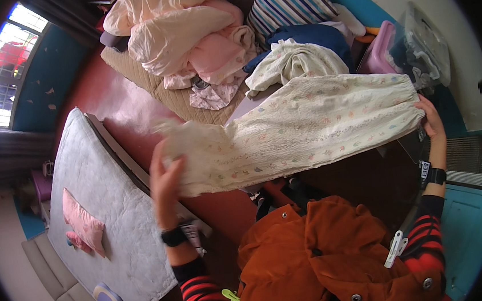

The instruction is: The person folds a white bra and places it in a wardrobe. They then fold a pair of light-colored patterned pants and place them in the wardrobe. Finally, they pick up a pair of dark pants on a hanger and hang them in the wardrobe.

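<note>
A pair of cream cloth trousers with a small floral print (299,128) is stretched sideways in front of me. My right hand (431,118) grips the gathered cuffs at the right end. At the waist end, my left hand (168,178) is blurred; its fingers lie at the near side of the cloth, and whether they hold it I cannot tell. Just beyond the trousers lies a crumpled cream garment with a similar print (297,61), against a dark blue cloth (321,36).
Behind is a bed with a tan quilted cover (130,70), piled with pink and cream bedding (179,35) and a striped pillow (288,2). A pink container (382,50) and a clear plastic box (429,43) stand right. Another bed (119,230) is left.
</note>
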Demonstrator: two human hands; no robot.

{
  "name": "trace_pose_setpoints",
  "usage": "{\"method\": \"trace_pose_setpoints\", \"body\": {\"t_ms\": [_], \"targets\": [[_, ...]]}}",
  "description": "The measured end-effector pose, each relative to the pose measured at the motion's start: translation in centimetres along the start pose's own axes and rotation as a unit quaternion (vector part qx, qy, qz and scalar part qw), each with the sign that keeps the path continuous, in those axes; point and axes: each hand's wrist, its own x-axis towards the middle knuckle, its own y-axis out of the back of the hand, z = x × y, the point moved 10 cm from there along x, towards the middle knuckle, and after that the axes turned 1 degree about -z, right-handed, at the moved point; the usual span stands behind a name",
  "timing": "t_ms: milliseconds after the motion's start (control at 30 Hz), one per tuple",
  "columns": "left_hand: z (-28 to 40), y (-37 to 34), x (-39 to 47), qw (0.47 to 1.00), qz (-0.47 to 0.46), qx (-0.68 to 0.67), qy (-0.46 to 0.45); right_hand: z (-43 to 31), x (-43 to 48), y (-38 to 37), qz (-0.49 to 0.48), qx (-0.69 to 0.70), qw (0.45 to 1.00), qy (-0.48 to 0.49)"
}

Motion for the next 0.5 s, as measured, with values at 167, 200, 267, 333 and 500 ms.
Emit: {"method": "trace_pose_setpoints", "body": {"t_ms": [167,200,267,333,500], "targets": [[-7.0,-18.4,-2.0,0.946,-0.292,0.14,0.031,1.3,0.6,-1.7,0.031,0.011,0.999,-0.017],[-8.5,-17.3,-0.6,0.952,-0.221,0.211,0.01,1.0,0.5,-2.0,0.036,0.006,0.999,-0.011],[-10.8,-13.7,1.5,0.927,-0.063,0.366,-0.057,0.6,0.0,-3.6,0.017,-0.001,1.0,-0.009],[-14.7,-8.3,2.1,0.884,0.067,0.463,-0.002,0.0,-0.8,-5.9,-0.008,-0.016,1.0,-0.01],[-27.5,-3.0,0.4,0.95,0.06,0.18,0.249,-3.7,-3.7,-14.7,-0.041,-0.039,0.997,0.044]]}}
